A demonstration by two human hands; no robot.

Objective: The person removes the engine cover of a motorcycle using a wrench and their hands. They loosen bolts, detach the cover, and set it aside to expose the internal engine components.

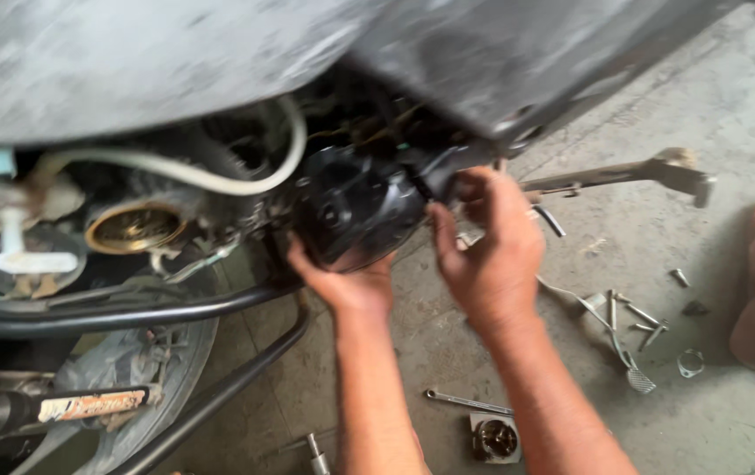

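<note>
Holding the black cover (355, 207) against the engine, we cup it below with our left hand (346, 281) and grip its edge with our right hand (487, 255), bolts (645, 318) still loose on the floor (720, 132).

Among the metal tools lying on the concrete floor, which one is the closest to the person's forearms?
It is the slim silver metal wrench, lying flat between the two forearms near the bottom edge. The loose bolts and the long lever lie farther to the right.

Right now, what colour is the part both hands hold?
Black part, seen clearest from the head view.
</note>
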